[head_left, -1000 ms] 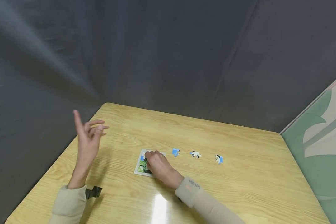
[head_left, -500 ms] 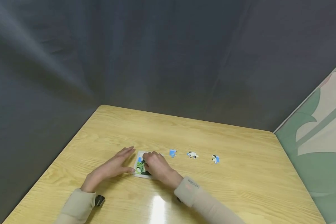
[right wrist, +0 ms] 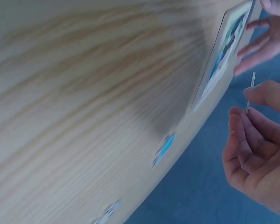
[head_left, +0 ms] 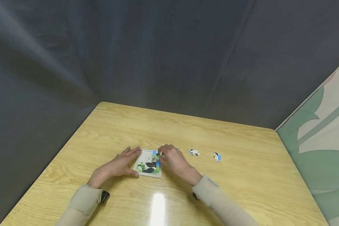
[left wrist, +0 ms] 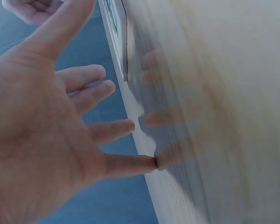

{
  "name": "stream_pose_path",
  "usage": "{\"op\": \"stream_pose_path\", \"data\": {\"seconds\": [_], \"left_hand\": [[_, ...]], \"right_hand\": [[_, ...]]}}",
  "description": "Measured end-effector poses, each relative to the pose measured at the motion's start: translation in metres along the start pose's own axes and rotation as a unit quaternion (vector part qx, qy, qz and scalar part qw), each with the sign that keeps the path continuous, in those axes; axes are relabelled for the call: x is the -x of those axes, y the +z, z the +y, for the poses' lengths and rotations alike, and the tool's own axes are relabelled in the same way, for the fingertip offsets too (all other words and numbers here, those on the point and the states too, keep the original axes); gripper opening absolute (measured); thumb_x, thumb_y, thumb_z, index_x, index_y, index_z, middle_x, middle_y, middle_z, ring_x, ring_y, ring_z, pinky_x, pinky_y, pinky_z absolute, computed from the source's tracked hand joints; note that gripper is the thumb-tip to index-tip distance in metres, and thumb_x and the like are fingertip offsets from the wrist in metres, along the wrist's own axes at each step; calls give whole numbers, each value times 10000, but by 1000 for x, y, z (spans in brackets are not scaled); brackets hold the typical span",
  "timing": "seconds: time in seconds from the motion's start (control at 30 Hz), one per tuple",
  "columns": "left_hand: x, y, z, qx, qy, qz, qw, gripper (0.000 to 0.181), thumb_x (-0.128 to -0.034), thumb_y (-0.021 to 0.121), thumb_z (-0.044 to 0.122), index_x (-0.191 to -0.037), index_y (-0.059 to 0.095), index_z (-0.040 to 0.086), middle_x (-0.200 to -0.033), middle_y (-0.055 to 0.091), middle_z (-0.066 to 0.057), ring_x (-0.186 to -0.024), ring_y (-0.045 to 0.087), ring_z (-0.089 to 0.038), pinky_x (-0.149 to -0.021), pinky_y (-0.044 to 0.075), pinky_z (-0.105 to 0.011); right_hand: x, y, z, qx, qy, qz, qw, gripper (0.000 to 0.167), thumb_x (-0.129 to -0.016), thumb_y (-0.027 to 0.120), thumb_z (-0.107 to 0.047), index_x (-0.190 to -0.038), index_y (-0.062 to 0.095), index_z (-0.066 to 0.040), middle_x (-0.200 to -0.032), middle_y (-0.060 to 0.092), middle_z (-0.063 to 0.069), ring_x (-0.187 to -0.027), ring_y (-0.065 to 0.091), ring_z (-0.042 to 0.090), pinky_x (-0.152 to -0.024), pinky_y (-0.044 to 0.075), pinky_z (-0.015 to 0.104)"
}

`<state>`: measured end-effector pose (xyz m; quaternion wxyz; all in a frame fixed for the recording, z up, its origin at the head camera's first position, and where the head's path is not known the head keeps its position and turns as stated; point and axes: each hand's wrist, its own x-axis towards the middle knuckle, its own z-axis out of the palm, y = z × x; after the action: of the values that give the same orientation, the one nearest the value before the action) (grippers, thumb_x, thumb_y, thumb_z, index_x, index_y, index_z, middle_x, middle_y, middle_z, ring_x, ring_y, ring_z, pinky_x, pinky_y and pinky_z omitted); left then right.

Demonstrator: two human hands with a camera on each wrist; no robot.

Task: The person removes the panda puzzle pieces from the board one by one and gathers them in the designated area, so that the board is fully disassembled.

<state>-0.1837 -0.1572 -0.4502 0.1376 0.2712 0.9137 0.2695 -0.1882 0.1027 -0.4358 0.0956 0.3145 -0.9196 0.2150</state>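
A small white-framed puzzle tray (head_left: 145, 156) lies on the table with panda-picture pieces fitted along its lower and right parts; its upper left shows bare white. My left hand (head_left: 120, 164) is spread at the tray's left side, fingertips at the upper left edge and thumb near the lower left corner. Over the tray's right side, my right hand (head_left: 177, 161) pinches a thin puzzle piece (right wrist: 251, 86) between thumb and fingers, raised off the board. The piece is seen edge-on in the right wrist view.
To the right lie a white-and-black puzzle piece (head_left: 194, 153) and another with a blue edge (head_left: 217, 157). A blue piece (right wrist: 164, 149) is mostly hidden behind my right hand in the head view. A dark curtain (head_left: 169, 56) hangs behind the wooden table (head_left: 243, 188).
My left hand has come down from the raised position to the tray's left side. My right hand has lifted a piece and shifted right, uncovering more of the tray.
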Motion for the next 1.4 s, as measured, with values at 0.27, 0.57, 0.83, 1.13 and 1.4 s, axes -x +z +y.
{"op": "stream_pose_path", "data": {"seconds": [0.27,0.57,0.83,1.13,1.4], "left_hand": [[-4,1,4,18,-157,-110,9998,965,-760,791,374,-1510,283,42,-1593,176,-115,-1424,82,-474,-997,125,-782],[-4,-1,4,-83,-277,-186,9994,958,-760,799,347,-1508,286,38,-1588,198,-120,-1433,98,-445,-994,135,-784],[-5,-1,7,-33,-311,-242,9992,924,-768,798,314,-1498,309,27,-1581,217,-125,-1434,103,-442,-990,132,-789],[-7,0,8,-73,-285,-227,9993,910,-772,796,311,-1493,321,25,-1575,237,-129,-1428,118,-451,-988,162,-785],[-8,0,11,-40,-414,-227,9989,901,-765,805,287,-1486,335,20,-1570,248,-134,-1428,126,-450,-1004,163,-771]], "right_hand": [[28,-17,31,-56,494,-85,9987,206,-813,720,16,-1017,698,-3,-830,640,32,-729,553,105,-594,492,209],[42,-16,36,-406,255,-498,9976,220,-795,649,90,-997,701,18,-759,586,8,-666,437,99,-583,428,226],[44,-13,39,-532,422,-690,9953,186,-796,665,70,-972,705,24,-792,631,63,-683,508,100,-592,476,209],[45,-13,41,-573,516,-880,9931,166,-798,711,56,-957,713,7,-787,607,22,-686,505,98,-588,464,204],[44,-14,41,-537,419,-907,9935,174,-773,721,75,-940,707,28,-786,602,45,-694,502,111,-585,456,206]]}}
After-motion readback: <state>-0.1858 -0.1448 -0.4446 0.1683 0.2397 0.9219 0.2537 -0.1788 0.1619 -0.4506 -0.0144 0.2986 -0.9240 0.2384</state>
